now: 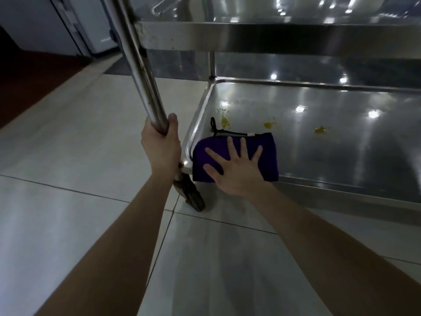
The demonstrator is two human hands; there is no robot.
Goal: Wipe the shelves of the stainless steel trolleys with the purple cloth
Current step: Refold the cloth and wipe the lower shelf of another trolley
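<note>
The purple cloth is pressed flat under the spread right hand on the bottom shelf; the post is gripped by the left hand; the yellow spots probably need wiping next.

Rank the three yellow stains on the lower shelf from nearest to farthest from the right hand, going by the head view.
From the right hand, flat on the purple cloth:
1. Left yellow stain, just beyond the cloth's far edge, near the shelf's left corner.
2. Middle yellow stain, beyond the cloth's right end.
3. Right yellow stain, farther right on open steel.
</note>
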